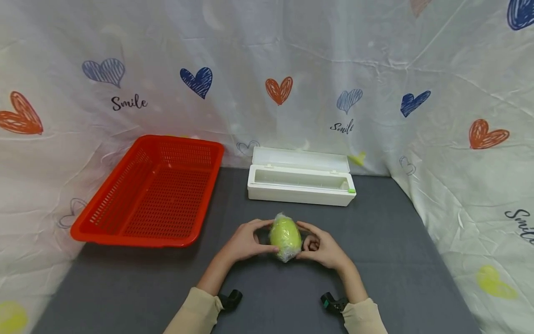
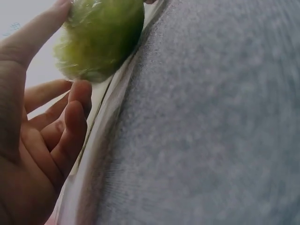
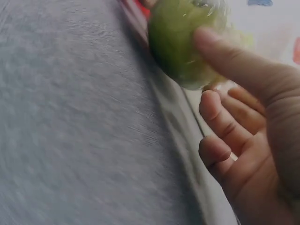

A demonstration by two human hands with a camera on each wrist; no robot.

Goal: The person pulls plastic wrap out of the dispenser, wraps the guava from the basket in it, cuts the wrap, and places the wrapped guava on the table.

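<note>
In the head view a yellow-green oval fruit (image 1: 285, 235), wrapped in clear plastic film, is held between both hands above the grey table. My left hand (image 1: 247, 242) grips its left side with thumb and fingers. From the other side my right hand (image 1: 324, 247) holds it, some of its fingers folded in. Film bunches up at the fruit's two ends. The left wrist view has the fruit (image 2: 105, 35) at the left hand's (image 2: 42, 126) thumb and fingertips. In the right wrist view the right thumb presses the film on the fruit (image 3: 176, 42).
A red plastic basket (image 1: 200, 204) stands at the back left. Behind the hands lies a long white box (image 1: 298, 195) with its lid (image 1: 300, 159) raised and a small green piece at its right end. A white cloth (image 1: 242, 111) printed with hearts hangs around the grey table (image 1: 275, 297).
</note>
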